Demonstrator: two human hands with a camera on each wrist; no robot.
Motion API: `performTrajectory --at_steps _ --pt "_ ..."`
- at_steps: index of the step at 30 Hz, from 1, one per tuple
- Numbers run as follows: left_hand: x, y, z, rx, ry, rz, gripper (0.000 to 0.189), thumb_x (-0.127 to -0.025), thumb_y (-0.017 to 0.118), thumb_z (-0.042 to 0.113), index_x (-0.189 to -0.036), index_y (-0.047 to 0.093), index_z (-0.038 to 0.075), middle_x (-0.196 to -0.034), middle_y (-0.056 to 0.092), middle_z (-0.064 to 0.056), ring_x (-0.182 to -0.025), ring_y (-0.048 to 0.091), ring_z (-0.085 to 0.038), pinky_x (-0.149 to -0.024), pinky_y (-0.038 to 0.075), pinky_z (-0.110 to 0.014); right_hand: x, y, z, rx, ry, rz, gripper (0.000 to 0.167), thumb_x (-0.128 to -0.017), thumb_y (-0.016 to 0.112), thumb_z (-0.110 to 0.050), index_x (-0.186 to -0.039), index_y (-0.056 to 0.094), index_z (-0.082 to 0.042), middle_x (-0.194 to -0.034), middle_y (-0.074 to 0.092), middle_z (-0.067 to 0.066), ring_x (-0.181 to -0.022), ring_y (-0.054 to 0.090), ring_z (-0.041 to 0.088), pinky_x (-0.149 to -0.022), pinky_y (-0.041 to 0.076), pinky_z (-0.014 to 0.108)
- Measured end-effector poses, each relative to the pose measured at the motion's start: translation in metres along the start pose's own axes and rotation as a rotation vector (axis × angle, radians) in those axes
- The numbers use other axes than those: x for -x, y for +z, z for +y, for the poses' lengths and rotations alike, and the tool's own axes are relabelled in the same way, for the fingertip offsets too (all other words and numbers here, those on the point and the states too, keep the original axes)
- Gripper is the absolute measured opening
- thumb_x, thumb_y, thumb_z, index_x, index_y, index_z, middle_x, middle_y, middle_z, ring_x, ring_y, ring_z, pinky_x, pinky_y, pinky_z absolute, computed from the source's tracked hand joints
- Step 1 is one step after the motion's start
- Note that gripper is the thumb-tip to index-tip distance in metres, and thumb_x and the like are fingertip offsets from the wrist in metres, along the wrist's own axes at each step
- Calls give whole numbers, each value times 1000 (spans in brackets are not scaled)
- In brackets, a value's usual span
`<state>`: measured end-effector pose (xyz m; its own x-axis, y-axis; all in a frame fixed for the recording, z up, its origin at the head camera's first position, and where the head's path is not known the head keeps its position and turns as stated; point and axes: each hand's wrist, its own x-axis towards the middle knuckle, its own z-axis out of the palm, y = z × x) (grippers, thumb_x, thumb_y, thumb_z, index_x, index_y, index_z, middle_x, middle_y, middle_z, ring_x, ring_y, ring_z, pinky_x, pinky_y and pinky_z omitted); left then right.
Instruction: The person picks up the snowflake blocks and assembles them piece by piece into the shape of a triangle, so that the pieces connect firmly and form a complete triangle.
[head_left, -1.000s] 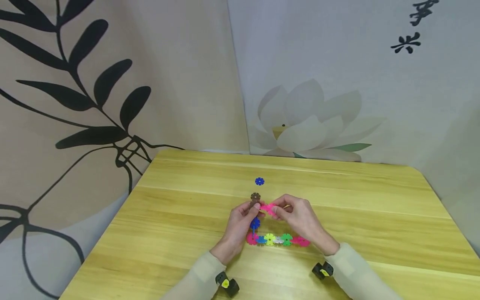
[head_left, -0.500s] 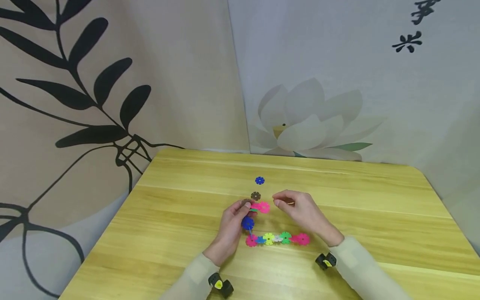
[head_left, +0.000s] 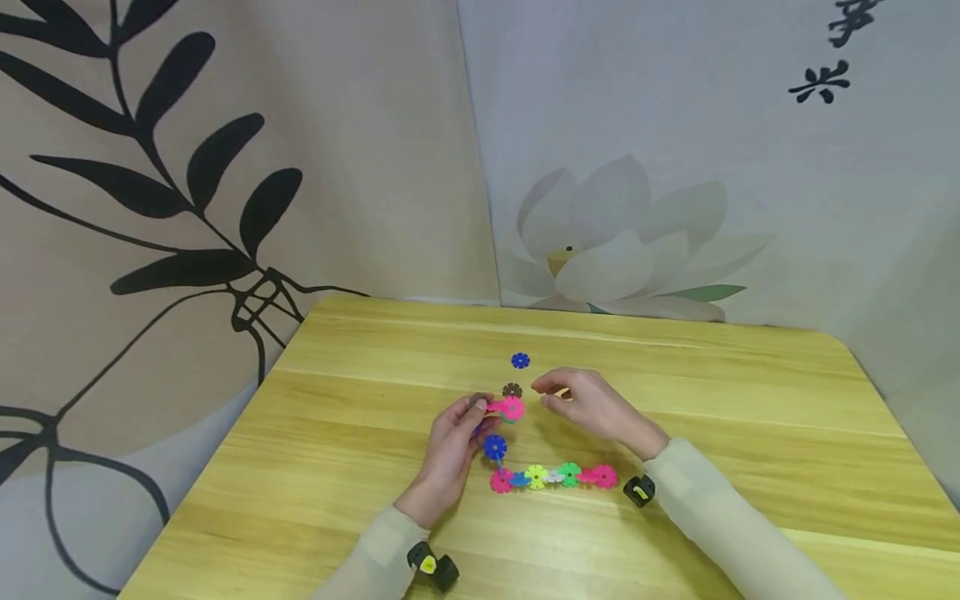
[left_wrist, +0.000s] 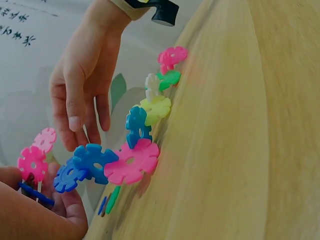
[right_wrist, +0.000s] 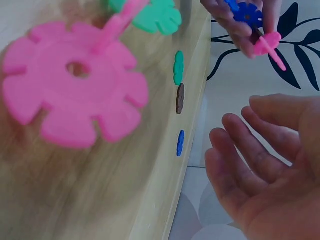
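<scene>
My left hand (head_left: pixel 447 454) pinches a small cluster of linked plastic snowflake discs: a blue one (left_wrist: pixel 35 192), a brown one partly hidden by the fingers, and two pink discs (head_left: pixel 512 407). Right below it runs a longer chain of joined discs, starting with a blue disc (head_left: pixel 495 447) beside the fingers, then a pink corner disc (left_wrist: pixel 132 162), and a row with a yellow disc (head_left: pixel 536 477), a green disc (head_left: pixel 569 474) and pink at the right end. My right hand (head_left: pixel 596 408) holds nothing and hovers right of the loose discs, fingers loosely bent.
Loose discs lie in a line behind the chain: a blue disc (head_left: pixel 521 361), a brown disc (right_wrist: pixel 180 98) and a green disc (right_wrist: pixel 178 67), the green mostly covered in the head view. The wooden table (head_left: pixel 750 433) ends at a printed cloth backdrop (head_left: pixel 390 167).
My right hand lets go of the pink disc, then moves up and slightly left toward the loose discs. My left hand shifts left with the cluster.
</scene>
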<state>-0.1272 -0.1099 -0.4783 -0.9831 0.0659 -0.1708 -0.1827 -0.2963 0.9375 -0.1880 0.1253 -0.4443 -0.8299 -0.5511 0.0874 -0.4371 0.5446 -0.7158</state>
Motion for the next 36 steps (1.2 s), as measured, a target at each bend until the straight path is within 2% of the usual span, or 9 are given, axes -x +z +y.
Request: performTrajectory --at_steps 6,10,16,21,29,36 --pt "-1 4 -1 38 6 4 30 -108 54 16 -130 56 -5 -117 70 -8 -108 69 -21 -109 49 -44 0 1 1 25 3 -22 23 -102 64 -9 -122 72 -1 -117 74 9 -109 68 25 -93 58 45" --pt "-2 3 -1 56 7 18 30 -109 54 18 -129 54 -4 -117 70 -10 -109 69 -22 -106 51 -42 -4 1 1 29 -4 -91 22 -101 64 -6 -121 73 -2 -116 74 7 -109 69 24 -94 58 44" --pt "0 -3 -1 105 0 53 30 -110 51 20 -128 50 -4 -119 69 -12 -110 69 -23 -110 49 -45 -16 6 1 18 -21 -218 25 -101 63 -2 -124 71 -2 -123 73 10 -119 66 28 -100 55 45" --pt "1 -7 0 118 -13 78 36 -111 49 21 -134 46 -6 -120 69 -11 -108 70 -20 -111 47 -47 -24 12 3 47 -46 -268 28 -100 65 0 -127 70 -3 -127 71 9 -125 63 31 -104 53 46" --pt "1 -12 2 121 -20 100 36 -112 47 21 -135 45 -6 -116 69 -8 -105 70 -18 -109 49 -44 -33 17 5 116 -86 -395 36 -103 60 -2 -138 66 -9 -142 64 6 -134 57 25 -112 46 44" --pt "1 -13 2 116 -19 98 36 -111 48 21 -135 45 -5 -119 69 -9 -107 69 -19 -108 50 -41 -26 17 6 261 -179 -362 33 -96 68 0 -128 71 -8 -124 68 4 -116 65 22 -102 54 38"
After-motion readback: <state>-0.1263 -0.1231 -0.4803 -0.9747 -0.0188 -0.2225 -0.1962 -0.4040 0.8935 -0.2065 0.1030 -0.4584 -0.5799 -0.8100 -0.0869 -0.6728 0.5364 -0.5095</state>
